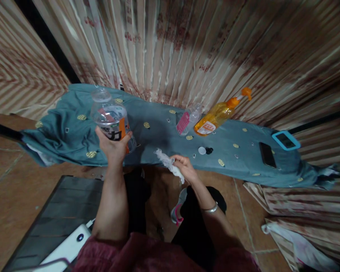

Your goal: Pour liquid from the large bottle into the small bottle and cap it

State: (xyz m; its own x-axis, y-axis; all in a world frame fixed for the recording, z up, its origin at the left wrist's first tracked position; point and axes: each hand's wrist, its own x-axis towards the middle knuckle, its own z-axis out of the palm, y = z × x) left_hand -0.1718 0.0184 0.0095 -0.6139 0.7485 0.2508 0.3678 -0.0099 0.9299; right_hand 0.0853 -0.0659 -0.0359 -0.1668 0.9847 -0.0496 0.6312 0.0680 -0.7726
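L hand [112,145] wrapped round clear plastic jar [111,114], left of frame ctr.; jar's long axis runs upper L to lower R; R hand [186,168], lower ctr., pinches crumpled white tissue [167,162], apart from jar, to its lower R.

Left forearm [115,204], one: bare, extended almost straight ahead of the person. Left hand [113,146], one: thumb spread wide from the fingers, in a broad grip. Right forearm [208,209], one: bare, angled forward and inward. Right hand [187,169], one: nearer the body, fingers bent and gathered closely.
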